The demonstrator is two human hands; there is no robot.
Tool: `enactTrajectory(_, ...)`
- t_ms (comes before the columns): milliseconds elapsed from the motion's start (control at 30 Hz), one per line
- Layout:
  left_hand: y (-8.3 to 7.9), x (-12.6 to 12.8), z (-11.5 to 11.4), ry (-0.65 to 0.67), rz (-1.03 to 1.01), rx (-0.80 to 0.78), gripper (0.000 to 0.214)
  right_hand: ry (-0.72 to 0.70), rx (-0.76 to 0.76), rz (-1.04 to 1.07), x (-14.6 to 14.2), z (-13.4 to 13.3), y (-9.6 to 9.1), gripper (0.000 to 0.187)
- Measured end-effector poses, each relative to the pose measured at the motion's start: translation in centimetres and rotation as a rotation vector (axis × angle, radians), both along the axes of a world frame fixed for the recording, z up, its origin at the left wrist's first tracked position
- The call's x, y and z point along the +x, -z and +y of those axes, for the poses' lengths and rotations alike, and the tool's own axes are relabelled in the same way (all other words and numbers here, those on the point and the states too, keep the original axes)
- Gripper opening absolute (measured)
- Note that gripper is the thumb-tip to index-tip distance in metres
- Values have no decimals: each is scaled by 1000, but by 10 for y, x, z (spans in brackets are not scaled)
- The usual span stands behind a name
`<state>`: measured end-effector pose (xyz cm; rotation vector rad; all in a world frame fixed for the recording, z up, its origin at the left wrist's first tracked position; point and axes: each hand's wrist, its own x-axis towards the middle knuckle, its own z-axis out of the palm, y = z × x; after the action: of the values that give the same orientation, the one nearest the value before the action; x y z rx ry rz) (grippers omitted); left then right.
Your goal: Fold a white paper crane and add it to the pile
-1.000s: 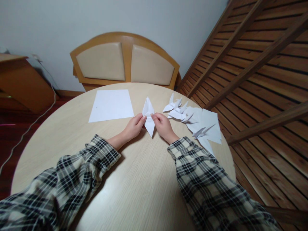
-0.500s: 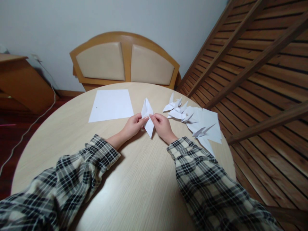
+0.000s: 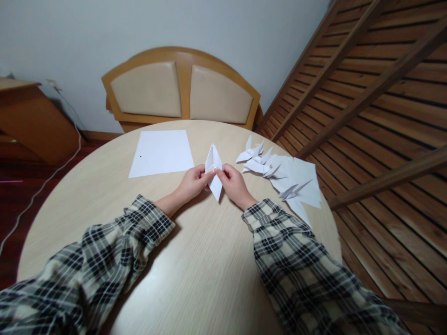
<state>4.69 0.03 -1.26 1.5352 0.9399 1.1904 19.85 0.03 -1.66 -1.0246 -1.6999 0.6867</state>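
White diamond-shaped folded paper is pointing away from the body between two bare hands, over the far half of a round, pale wood-grain table; whether its near tip is touching the tabletop, I cannot tell. The main risk, I judge, is sitting at the diamond's waist, where both thumbs are bearing on one small area: uneven pressure there could be setting a crease off centre. A lengthwise line is dividing the far half, so squeezing the side edges too hard might be forcing the layers out of true. Pulling outward with both grips could be straining a fold. Pointed white folded-paper pieces are lying near the right hand, where a careless sideways swing could be scattering them.

The left hand is angling inward, thumb extending across the front face, fingers curling behind the left edge; the right hand is mirroring it, its thumb tip meeting the other. Both are pinching the paper, though the fingers behind are mostly hiding. Black-and-cream plaid sleeves are covering both forearms, leaving the wrists bare.
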Motion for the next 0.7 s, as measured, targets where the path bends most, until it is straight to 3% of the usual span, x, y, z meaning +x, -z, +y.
enactTrajectory(333,-2,1,-4,32,6,22,27,-30,-20,28,-4,3,3,24)
enactTrajectory(700,-4,0,-2,0,-6,39,28,30,-11,125,-1,6,5,35)
